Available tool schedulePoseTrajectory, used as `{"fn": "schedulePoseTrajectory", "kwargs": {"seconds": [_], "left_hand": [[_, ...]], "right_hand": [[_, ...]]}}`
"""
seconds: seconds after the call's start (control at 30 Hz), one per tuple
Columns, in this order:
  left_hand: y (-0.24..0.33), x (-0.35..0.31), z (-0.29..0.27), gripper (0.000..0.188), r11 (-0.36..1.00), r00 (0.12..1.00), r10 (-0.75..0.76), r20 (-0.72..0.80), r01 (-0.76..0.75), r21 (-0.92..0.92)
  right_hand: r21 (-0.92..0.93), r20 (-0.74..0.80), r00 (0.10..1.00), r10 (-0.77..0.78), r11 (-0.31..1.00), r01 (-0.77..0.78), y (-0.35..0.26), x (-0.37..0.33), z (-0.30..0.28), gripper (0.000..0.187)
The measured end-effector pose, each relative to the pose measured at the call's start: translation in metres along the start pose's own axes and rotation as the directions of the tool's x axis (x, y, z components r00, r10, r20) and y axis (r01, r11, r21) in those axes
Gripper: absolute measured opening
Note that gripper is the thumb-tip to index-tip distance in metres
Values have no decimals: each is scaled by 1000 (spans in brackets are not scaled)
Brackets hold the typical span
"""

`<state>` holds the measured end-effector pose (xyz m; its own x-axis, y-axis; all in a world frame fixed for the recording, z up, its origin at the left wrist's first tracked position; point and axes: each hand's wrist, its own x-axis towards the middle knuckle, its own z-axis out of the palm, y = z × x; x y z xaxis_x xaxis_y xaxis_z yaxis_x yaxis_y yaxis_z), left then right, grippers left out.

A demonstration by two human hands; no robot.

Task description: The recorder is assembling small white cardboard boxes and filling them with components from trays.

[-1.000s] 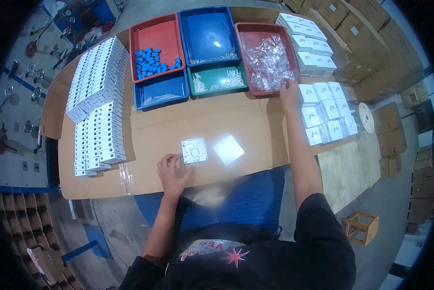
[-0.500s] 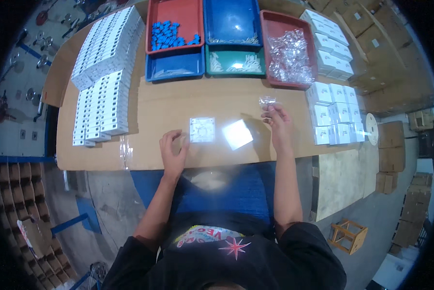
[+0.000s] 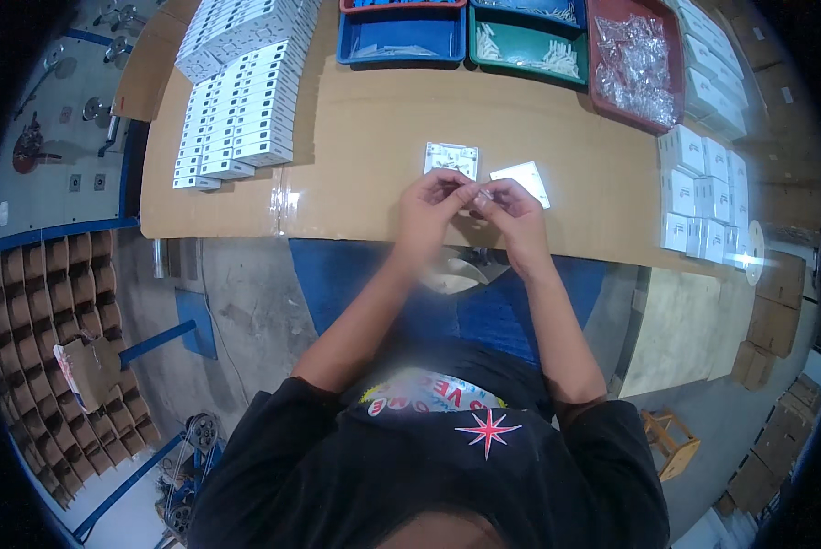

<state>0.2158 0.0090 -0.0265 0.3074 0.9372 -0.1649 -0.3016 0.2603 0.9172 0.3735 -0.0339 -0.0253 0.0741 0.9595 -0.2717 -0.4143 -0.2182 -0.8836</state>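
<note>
My left hand point(image 3: 431, 212) and my right hand point(image 3: 517, 220) meet fingertip to fingertip over the near edge of the table. Both are closed in a pinch on a small clear plastic packet point(image 3: 486, 194), mostly hidden by the fingers. Just beyond the left fingers lies a white square plastic housing point(image 3: 451, 156) with small fittings showing inside. Beside it, past my right fingers, a plain white square plate point(image 3: 525, 177) rests tilted at an angle on the cardboard.
White boxes point(image 3: 246, 119) are stacked at the left; more boxes point(image 3: 703, 192) stand at the right. Along the back sit a blue tray point(image 3: 401, 55), a green tray point(image 3: 520, 66) with white pieces, and a red tray point(image 3: 602, 102) of clear packets. Cardboard point(image 3: 355, 183) covers the table.
My right hand has brought the clear packet in from the right, and my left hand has left the housing's side to meet it. The view has shifted, so the table appears higher.
</note>
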Motion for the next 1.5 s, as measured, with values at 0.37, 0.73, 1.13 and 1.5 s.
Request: {"fn": "schedulePoseTrajectory", "kwargs": {"seconds": [0.37, 0.73, 1.13, 1.5], "left_hand": [[-1, -9, -14, 20, 897, 977, 215, 2, -199, 394], [5, -15, -8, 21, 845, 981, 180, 72, -192, 499], [-19, -11, -21, 15, 987, 996, 11, -84, 2, 158], [-17, -8, -19, 13, 984, 998, -56, 19, 52, 169]], "right_hand": [[-311, 96, 989, -112, 941, 137, 1, 0, -3, 24], [-577, 207, 971, -117, 787, 218, -12, -5, 5, 14], [-420, 112, 992, 67, 907, -14, -4, -2, -4, 11], [-487, 78, 993, -87, 866, 114, -8, 5, -7, 16]]}}
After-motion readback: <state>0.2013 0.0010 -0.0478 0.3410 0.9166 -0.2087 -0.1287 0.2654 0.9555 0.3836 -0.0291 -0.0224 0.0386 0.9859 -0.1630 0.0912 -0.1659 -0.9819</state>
